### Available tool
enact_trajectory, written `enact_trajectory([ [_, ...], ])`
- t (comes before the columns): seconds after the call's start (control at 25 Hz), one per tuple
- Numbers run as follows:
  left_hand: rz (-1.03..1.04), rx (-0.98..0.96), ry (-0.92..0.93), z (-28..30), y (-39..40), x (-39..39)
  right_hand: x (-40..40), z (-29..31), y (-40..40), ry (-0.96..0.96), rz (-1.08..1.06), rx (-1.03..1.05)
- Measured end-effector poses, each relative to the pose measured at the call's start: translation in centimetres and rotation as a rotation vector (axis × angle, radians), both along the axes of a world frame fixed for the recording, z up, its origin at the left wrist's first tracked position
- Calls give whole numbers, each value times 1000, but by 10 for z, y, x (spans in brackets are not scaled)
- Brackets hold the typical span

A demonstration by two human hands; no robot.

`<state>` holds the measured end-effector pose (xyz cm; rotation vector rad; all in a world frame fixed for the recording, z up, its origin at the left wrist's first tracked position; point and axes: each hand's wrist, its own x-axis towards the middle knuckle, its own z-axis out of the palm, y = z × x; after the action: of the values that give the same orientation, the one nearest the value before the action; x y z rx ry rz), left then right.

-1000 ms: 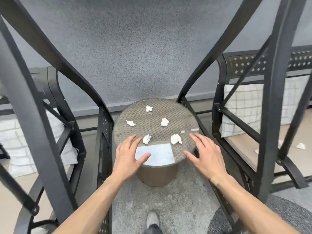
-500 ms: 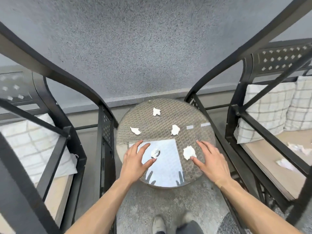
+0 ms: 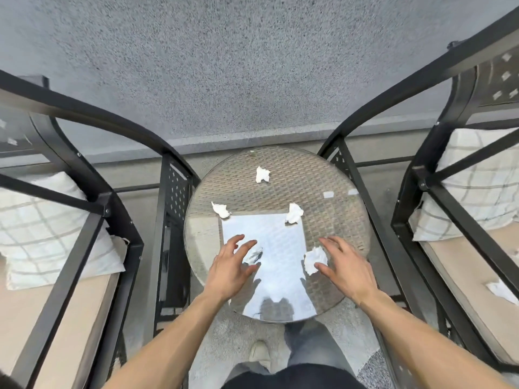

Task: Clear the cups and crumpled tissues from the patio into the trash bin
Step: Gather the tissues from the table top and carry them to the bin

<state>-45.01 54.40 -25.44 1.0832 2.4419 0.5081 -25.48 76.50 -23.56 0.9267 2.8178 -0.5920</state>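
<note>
Several crumpled white tissues lie on a round glass-topped wicker table (image 3: 323,175). One tissue (image 3: 262,174) is at the far side, one tissue (image 3: 221,210) at the left, one tissue (image 3: 294,213) right of centre. My left hand (image 3: 233,265) hovers with spread, slightly bent fingers over a small tissue (image 3: 254,255) between thumb and fingers. My right hand (image 3: 344,265) has its fingers spread around the nearest tissue (image 3: 314,259), thumb touching its lower edge. No cup and no trash bin are in view.
Black metal chairs flank the table: the left chair (image 3: 112,209) holds a plaid cushion (image 3: 47,228), the right chair (image 3: 415,175) a cushion and a tissue on its seat (image 3: 502,289). A grey rough wall (image 3: 252,66) stands behind. My feet are below the table.
I have stepped closer and look more steeply down at the table. Both hands have moved forward onto the two nearest tissues.
</note>
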Motion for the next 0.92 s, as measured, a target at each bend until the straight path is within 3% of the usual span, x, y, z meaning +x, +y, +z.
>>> enact_trajectory([
  [0.44,169,-257,-110,-25,35,17,-13,-55,48,-206,172,-186],
  [0.92,-12,-379,-91,-60,61,-7,-36,-95,41,-353,224,-165],
])
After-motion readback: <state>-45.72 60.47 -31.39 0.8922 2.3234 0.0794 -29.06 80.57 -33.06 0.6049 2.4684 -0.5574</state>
